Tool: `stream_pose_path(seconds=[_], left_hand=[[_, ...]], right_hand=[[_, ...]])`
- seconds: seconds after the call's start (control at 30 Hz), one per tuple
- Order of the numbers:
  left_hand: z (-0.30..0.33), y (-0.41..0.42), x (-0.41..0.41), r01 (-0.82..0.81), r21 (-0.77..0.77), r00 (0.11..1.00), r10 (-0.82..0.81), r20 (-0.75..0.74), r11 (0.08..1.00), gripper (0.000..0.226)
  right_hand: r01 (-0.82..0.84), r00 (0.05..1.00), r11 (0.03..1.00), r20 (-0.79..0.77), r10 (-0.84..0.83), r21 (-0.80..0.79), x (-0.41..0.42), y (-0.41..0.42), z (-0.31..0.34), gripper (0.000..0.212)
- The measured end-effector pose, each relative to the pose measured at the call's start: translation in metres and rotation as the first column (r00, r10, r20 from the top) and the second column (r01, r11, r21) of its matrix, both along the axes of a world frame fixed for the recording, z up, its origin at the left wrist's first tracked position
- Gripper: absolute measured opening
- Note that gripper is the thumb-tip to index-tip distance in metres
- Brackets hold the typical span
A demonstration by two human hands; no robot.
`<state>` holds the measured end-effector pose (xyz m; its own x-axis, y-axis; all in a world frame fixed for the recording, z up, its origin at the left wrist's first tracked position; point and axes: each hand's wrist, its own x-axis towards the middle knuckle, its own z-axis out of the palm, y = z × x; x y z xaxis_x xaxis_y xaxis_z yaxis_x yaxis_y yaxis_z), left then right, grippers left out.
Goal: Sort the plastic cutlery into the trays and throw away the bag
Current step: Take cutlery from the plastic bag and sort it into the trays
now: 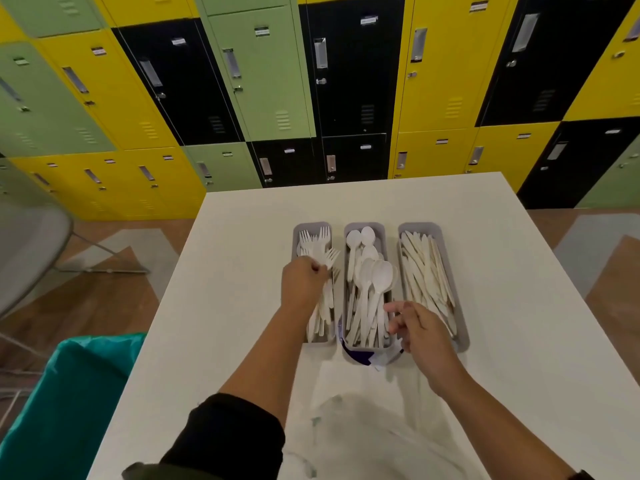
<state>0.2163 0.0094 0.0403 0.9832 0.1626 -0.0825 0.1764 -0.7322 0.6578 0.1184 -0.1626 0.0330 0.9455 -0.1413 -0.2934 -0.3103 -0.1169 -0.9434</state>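
Note:
Three grey trays stand side by side on the white table point(519, 306). The left tray point(313, 227) holds white forks, the middle tray point(367, 347) white spoons point(375, 278), the right tray point(462, 336) white knives point(424, 268). My left hand point(303, 282) is over the left tray, its fingers pinching a white fork point(329, 258). My right hand point(420, 327) hovers between the middle and right trays, fingers loosely spread and holding nothing. A clear plastic bag point(377, 434) lies crumpled on the table in front of the trays, with a purple and white part point(363, 358) under the middle tray's near end.
A bin lined with a green bag point(69, 403) stands on the floor at the table's left. A grey chair point(31, 251) is further left. Yellow, green and black lockers point(311, 81) fill the wall behind the table.

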Motion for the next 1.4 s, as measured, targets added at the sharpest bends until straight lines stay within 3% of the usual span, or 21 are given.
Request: stream_pose_path(seconds=[0.13, 0.23, 0.33, 0.37, 0.43, 0.5, 0.53, 0.6, 0.67, 0.77, 0.83, 0.9, 0.97, 1.07, 1.13, 1.2, 1.4], left_hand=[[-0.013, 0.018, -0.006, 0.004, 0.080, 1.000, -0.003, -0.018, 0.997, 0.018], [-0.009, 0.006, -0.016, 0.007, 0.054, 0.995, -0.012, 0.101, 0.999, 0.023], [0.013, -0.023, -0.032, 0.265, -0.105, 0.964, -0.263, 0.036, 0.959, 0.032], [0.019, -0.034, -0.039, 0.389, -0.168, 0.915, -0.401, -0.042, 0.906, 0.036], [0.022, -0.053, -0.051, 0.639, -0.186, 0.719, -0.666, -0.202, 0.746, 0.038], [0.015, -0.068, -0.061, 0.800, -0.157, 0.517, -0.798, -0.310, 0.579, 0.036], [0.009, -0.074, -0.064, 0.820, -0.182, 0.470, -0.820, -0.327, 0.542, 0.032], [0.000, -0.085, -0.071, 0.762, -0.291, 0.501, -0.811, -0.301, 0.579, 0.021], [-0.003, -0.093, -0.072, 0.654, -0.347, 0.614, -0.740, -0.274, 0.672, 0.016], [-0.004, -0.103, -0.063, 0.461, -0.386, 0.787, -0.569, -0.236, 0.799, 0.018], [0.000, -0.110, -0.054, 0.381, -0.403, 0.839, -0.494, -0.227, 0.832, 0.023], [0.005, -0.116, -0.046, 0.386, -0.384, 0.838, -0.493, -0.235, 0.839, 0.023], [0.010, -0.120, -0.041, 0.466, -0.278, 0.806, -0.533, -0.258, 0.840, 0.006], [0.013, -0.117, -0.041, 0.550, -0.131, 0.794, -0.565, -0.223, 0.825, 0.044], [0.020, -0.108, -0.049, 0.571, -0.163, 0.780, -0.594, -0.196, 0.804, 0.032], [0.027, -0.094, -0.061, 0.651, -0.192, 0.690, -0.678, -0.253, 0.734, 0.014], [0.048, -0.040, -0.116, 0.901, -0.232, 0.199, -0.826, -0.527, 0.366, 0.019]], right_hand=[[0.064, 0.998, 0.989, -0.027, -0.061, 0.135, 0.006, -0.002, 0.005, 0.037], [0.088, 0.996, 0.987, -0.010, -0.087, 0.134, 0.007, -0.004, 0.010, 0.038], [0.218, 0.975, 0.960, -0.001, -0.221, 0.177, 0.014, -0.013, 0.014, 0.036], [0.275, 0.960, 0.936, -0.007, -0.280, 0.219, 0.018, -0.019, 0.014, 0.036], [0.376, 0.923, 0.875, -0.044, -0.381, 0.305, 0.026, -0.029, 0.015, 0.034], [0.442, 0.891, 0.816, -0.079, -0.447, 0.373, 0.034, -0.038, 0.017, 0.034], [0.460, 0.881, 0.799, -0.088, -0.465, 0.386, 0.037, -0.041, 0.020, 0.033], [0.464, 0.880, 0.801, -0.094, -0.465, 0.379, 0.043, -0.046, 0.022, 0.025], [0.416, 0.908, 0.850, -0.084, -0.412, 0.323, 0.046, -0.047, 0.020, 0.020], [0.315, 0.948, 0.928, -0.105, -0.299, 0.199, 0.043, -0.047, 0.010, 0.040], [0.255, 0.964, 0.956, -0.118, -0.239, 0.143, 0.038, -0.046, 0.004, 0.053], [0.228, 0.970, 0.965, -0.115, -0.214, 0.132, 0.036, -0.046, 0.002, 0.058], [0.251, 0.964, 0.961, -0.114, -0.238, 0.117, 0.034, -0.046, 0.002, 0.058], [0.277, 0.959, 0.959, -0.086, -0.272, 0.063, 0.027, -0.046, 0.001, 0.052], [0.265, 0.963, 0.961, -0.069, -0.260, 0.079, 0.017, -0.046, 0.000, 0.040], [0.197, 0.980, 0.979, -0.048, -0.195, 0.053, 0.005, -0.043, 0.003, 0.024], [-0.126, 0.992, 0.992, 0.014, 0.126, -0.011, -0.046, -0.022, 0.027, 0.011]])
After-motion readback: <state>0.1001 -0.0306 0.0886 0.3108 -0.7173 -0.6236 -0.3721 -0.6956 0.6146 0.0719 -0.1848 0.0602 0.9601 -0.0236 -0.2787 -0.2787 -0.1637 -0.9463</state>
